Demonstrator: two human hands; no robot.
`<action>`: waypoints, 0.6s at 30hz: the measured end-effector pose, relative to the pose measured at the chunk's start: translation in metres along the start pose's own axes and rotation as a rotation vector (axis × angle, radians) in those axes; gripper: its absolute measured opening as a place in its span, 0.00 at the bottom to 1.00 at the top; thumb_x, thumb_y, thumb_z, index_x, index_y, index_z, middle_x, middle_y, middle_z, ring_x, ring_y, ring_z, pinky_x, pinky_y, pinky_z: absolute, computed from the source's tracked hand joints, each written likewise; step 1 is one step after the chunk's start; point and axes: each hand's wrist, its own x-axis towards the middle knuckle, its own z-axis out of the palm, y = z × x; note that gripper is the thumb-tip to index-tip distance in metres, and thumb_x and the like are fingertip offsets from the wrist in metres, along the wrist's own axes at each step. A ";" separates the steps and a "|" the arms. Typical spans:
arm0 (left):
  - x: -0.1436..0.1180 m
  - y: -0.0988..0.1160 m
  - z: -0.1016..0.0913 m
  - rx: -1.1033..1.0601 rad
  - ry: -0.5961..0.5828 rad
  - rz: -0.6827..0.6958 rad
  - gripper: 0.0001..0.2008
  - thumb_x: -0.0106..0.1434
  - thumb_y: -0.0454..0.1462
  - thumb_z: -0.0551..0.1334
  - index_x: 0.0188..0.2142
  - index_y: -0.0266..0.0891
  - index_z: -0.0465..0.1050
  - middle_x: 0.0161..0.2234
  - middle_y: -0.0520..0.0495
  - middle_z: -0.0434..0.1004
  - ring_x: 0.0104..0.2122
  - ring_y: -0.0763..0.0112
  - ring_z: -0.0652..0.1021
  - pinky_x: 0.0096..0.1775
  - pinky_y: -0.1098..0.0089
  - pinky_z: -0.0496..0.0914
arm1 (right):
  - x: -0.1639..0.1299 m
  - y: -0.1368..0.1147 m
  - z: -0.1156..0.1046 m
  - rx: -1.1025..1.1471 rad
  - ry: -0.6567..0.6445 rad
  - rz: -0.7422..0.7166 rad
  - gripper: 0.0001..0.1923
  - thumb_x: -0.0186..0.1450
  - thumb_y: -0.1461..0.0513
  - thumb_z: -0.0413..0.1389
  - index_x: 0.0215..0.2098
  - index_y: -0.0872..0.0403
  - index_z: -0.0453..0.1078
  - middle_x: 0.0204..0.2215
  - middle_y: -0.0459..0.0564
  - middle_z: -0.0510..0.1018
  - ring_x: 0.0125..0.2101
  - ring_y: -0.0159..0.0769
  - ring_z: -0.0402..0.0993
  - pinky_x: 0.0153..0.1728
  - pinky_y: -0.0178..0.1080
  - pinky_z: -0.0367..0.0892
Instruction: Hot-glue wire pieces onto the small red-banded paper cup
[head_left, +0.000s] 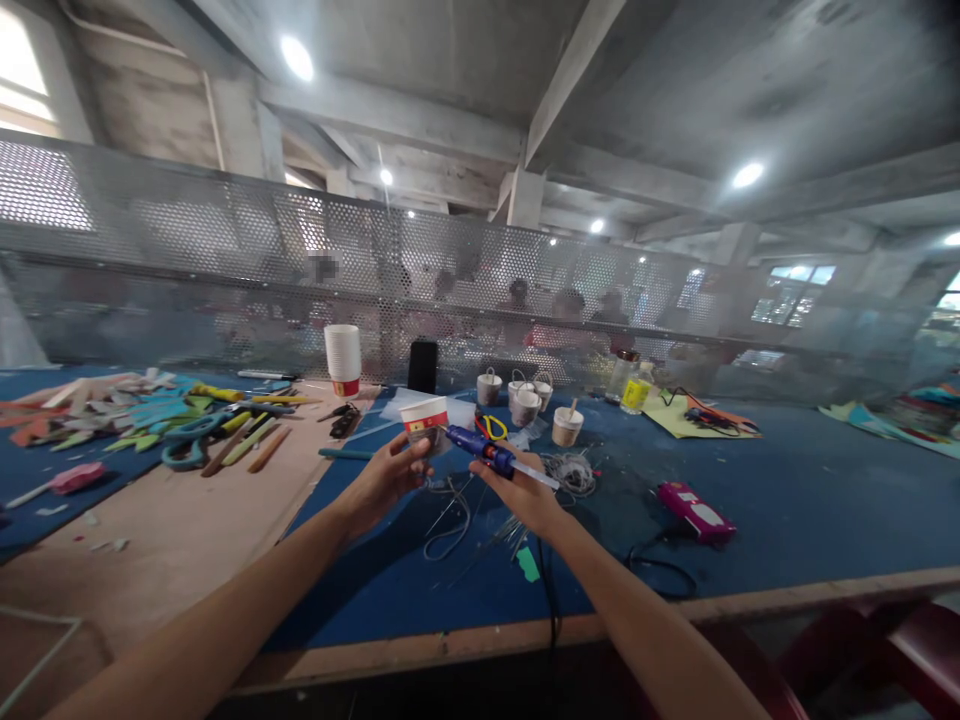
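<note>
My left hand (401, 467) is closed around a paper cup (424, 413) with a white and red wall; its lower part looks grey and is partly hidden by my fingers. A blue hot glue gun (480, 450) is gripped in my right hand (521, 490), with a clear glue stick (536, 475) poking out of its back. The gun's nozzle points left and meets or nearly meets the cup's side. Grey cord (454, 515) trails on the table below the cup, and a coil of grey cord (574, 473) lies right of my right hand.
Several grey-wrapped cups (525, 406) stand behind the gun, near yellow-handled scissors (491, 428). A stack of paper cups (343, 355) and a phone (423, 366) are at the back. Scissors (191, 440) and scraps lie left. A purple box (696, 512) and a yellow-labelled bottle (637, 390) stand right.
</note>
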 end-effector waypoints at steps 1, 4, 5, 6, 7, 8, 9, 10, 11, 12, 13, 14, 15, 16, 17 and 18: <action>0.000 0.000 0.000 0.001 -0.001 0.002 0.19 0.59 0.40 0.73 0.50 0.40 0.78 0.39 0.48 0.78 0.28 0.78 0.78 0.32 0.77 0.73 | 0.000 0.000 0.000 0.000 0.002 -0.003 0.16 0.68 0.48 0.59 0.36 0.53 0.73 0.23 0.44 0.75 0.24 0.35 0.72 0.28 0.35 0.64; 0.000 0.000 -0.001 -0.001 0.009 0.002 0.20 0.58 0.40 0.73 0.50 0.40 0.78 0.38 0.48 0.79 0.28 0.77 0.78 0.32 0.76 0.73 | 0.000 0.000 0.000 0.001 0.000 -0.011 0.17 0.68 0.48 0.58 0.36 0.53 0.74 0.23 0.45 0.75 0.24 0.35 0.72 0.27 0.34 0.64; 0.000 0.000 -0.001 -0.002 0.015 0.000 0.20 0.58 0.40 0.74 0.49 0.40 0.78 0.38 0.47 0.79 0.28 0.76 0.78 0.32 0.76 0.73 | 0.000 -0.001 -0.001 0.002 -0.004 -0.017 0.16 0.68 0.48 0.58 0.36 0.53 0.74 0.23 0.45 0.76 0.24 0.35 0.72 0.27 0.35 0.63; 0.000 0.000 0.000 -0.001 0.020 -0.002 0.20 0.58 0.40 0.74 0.49 0.39 0.79 0.38 0.47 0.79 0.28 0.76 0.78 0.32 0.76 0.73 | 0.000 -0.002 -0.001 0.001 -0.011 -0.023 0.16 0.68 0.48 0.58 0.36 0.53 0.74 0.23 0.45 0.76 0.24 0.35 0.72 0.27 0.35 0.63; 0.000 0.000 0.000 0.002 0.025 -0.005 0.20 0.58 0.40 0.74 0.49 0.40 0.79 0.38 0.47 0.79 0.28 0.76 0.78 0.32 0.76 0.73 | 0.000 -0.003 -0.001 -0.002 -0.016 -0.026 0.16 0.68 0.49 0.57 0.36 0.53 0.74 0.23 0.45 0.76 0.24 0.35 0.72 0.27 0.35 0.64; 0.000 0.001 0.000 0.004 0.027 -0.007 0.20 0.58 0.40 0.74 0.49 0.40 0.79 0.38 0.47 0.79 0.29 0.76 0.78 0.32 0.76 0.73 | 0.001 -0.003 -0.002 -0.008 -0.018 -0.028 0.16 0.68 0.48 0.57 0.36 0.53 0.74 0.23 0.45 0.76 0.24 0.35 0.71 0.27 0.35 0.64; 0.000 0.001 0.000 0.006 0.026 -0.008 0.19 0.58 0.40 0.74 0.49 0.40 0.79 0.38 0.48 0.79 0.28 0.77 0.78 0.32 0.76 0.73 | 0.001 -0.004 -0.002 -0.014 -0.018 -0.027 0.16 0.68 0.48 0.57 0.35 0.53 0.73 0.23 0.45 0.76 0.24 0.35 0.71 0.27 0.35 0.64; 0.000 0.000 0.000 0.005 0.024 -0.007 0.19 0.58 0.40 0.74 0.48 0.40 0.79 0.38 0.48 0.79 0.28 0.77 0.78 0.32 0.76 0.73 | 0.001 -0.004 -0.002 -0.019 -0.016 -0.024 0.17 0.68 0.48 0.57 0.35 0.53 0.73 0.23 0.45 0.76 0.24 0.35 0.71 0.27 0.35 0.64; 0.000 0.000 0.000 0.003 0.021 -0.006 0.19 0.58 0.40 0.74 0.48 0.41 0.79 0.38 0.49 0.79 0.28 0.77 0.78 0.32 0.77 0.73 | 0.001 -0.004 -0.002 -0.020 -0.010 -0.021 0.17 0.68 0.48 0.57 0.34 0.53 0.73 0.23 0.45 0.76 0.23 0.35 0.71 0.27 0.35 0.64; 0.000 0.000 0.000 0.002 0.016 -0.006 0.19 0.58 0.40 0.74 0.48 0.41 0.79 0.37 0.49 0.78 0.28 0.78 0.77 0.32 0.77 0.73 | 0.001 -0.003 -0.001 -0.020 -0.005 -0.020 0.17 0.68 0.47 0.57 0.34 0.52 0.73 0.23 0.45 0.76 0.24 0.35 0.71 0.27 0.35 0.64; 0.000 0.000 0.000 0.002 0.011 -0.004 0.18 0.58 0.40 0.73 0.48 0.41 0.79 0.38 0.49 0.78 0.28 0.78 0.77 0.33 0.76 0.73 | 0.001 -0.003 -0.001 -0.018 -0.005 -0.020 0.17 0.68 0.47 0.57 0.34 0.52 0.72 0.23 0.45 0.76 0.24 0.35 0.71 0.27 0.35 0.64; 0.000 0.000 -0.001 0.004 0.007 -0.002 0.19 0.59 0.40 0.73 0.48 0.41 0.79 0.38 0.49 0.78 0.28 0.78 0.77 0.33 0.76 0.73 | 0.001 -0.002 -0.001 -0.018 -0.006 -0.022 0.17 0.68 0.47 0.57 0.34 0.52 0.72 0.23 0.45 0.76 0.24 0.36 0.71 0.28 0.35 0.64; 0.000 0.000 -0.001 0.008 0.005 -0.001 0.19 0.59 0.41 0.73 0.49 0.41 0.79 0.38 0.49 0.78 0.28 0.78 0.77 0.34 0.76 0.73 | 0.001 -0.001 -0.001 -0.020 -0.005 -0.023 0.17 0.68 0.47 0.57 0.34 0.52 0.72 0.23 0.45 0.76 0.24 0.36 0.71 0.28 0.35 0.64; 0.000 0.000 -0.001 0.013 0.005 -0.001 0.19 0.59 0.41 0.73 0.49 0.41 0.79 0.38 0.49 0.78 0.28 0.78 0.77 0.34 0.76 0.73 | 0.001 -0.001 -0.001 -0.023 -0.005 -0.025 0.17 0.68 0.47 0.57 0.34 0.52 0.72 0.23 0.45 0.75 0.24 0.36 0.71 0.27 0.35 0.64; 0.000 0.000 -0.001 0.017 0.005 -0.003 0.19 0.59 0.41 0.73 0.49 0.41 0.79 0.38 0.49 0.78 0.28 0.78 0.77 0.34 0.76 0.73 | 0.001 0.000 -0.001 -0.027 -0.006 -0.026 0.17 0.68 0.47 0.57 0.34 0.52 0.72 0.23 0.45 0.75 0.24 0.35 0.71 0.27 0.35 0.63; 0.001 0.000 -0.002 0.019 0.004 -0.003 0.19 0.59 0.41 0.73 0.49 0.41 0.78 0.38 0.49 0.78 0.28 0.78 0.77 0.34 0.76 0.73 | 0.001 0.000 -0.001 -0.029 -0.007 -0.027 0.17 0.68 0.47 0.57 0.35 0.52 0.72 0.23 0.45 0.75 0.24 0.35 0.71 0.27 0.35 0.63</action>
